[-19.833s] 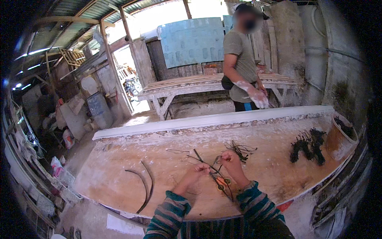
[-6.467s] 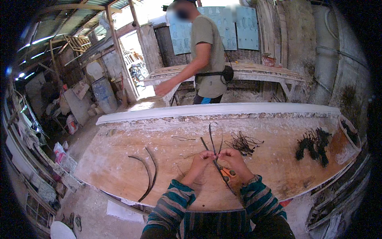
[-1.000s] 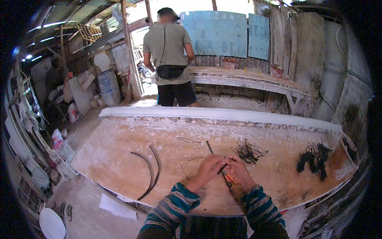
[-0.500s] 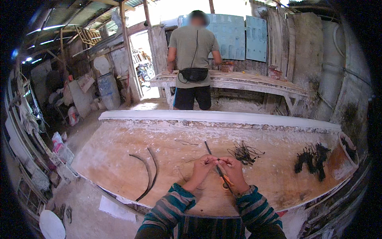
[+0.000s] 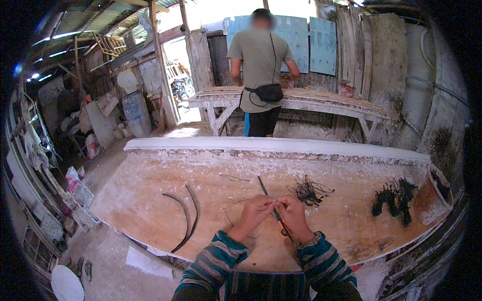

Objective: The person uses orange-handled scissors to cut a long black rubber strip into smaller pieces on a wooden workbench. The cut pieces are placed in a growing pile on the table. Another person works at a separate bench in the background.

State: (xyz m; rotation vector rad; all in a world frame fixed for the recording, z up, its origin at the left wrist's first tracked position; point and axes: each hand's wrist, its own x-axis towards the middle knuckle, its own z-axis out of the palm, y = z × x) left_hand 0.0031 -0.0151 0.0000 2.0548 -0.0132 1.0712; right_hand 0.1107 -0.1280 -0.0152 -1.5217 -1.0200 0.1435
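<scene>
My left hand [image 5: 256,213] and my right hand [image 5: 293,216] meet over the wooden board, each pinched at the fingertips. Whatever sits between the fingers is too small and hidden to make out. Below them a straight black strip [image 5: 262,184] runs slantwise across the board. Part of a pair of scissors with orange on its handles [image 5: 284,232] shows beside my right wrist. A loose tangle of thin black cords [image 5: 310,191] lies just beyond my right hand. Left of my hands rest two curved black strips [image 5: 190,215]. A thin dark loop [image 5: 234,177] lies farther back.
Dark bundles of knotted cord [image 5: 395,199] lie at the right, beside a tipped, reddish-brown bucket [image 5: 427,206]. A long white moulding [image 5: 276,146] borders the board's [image 5: 140,195] far edge. Beyond it a person [image 5: 261,60] stands at another workbench [image 5: 326,104], back turned.
My hands stay together in nearly the same place, with fingers slightly shifted; the dark bit between the fingertips no longer shows. The person at the far bench has moved right.
</scene>
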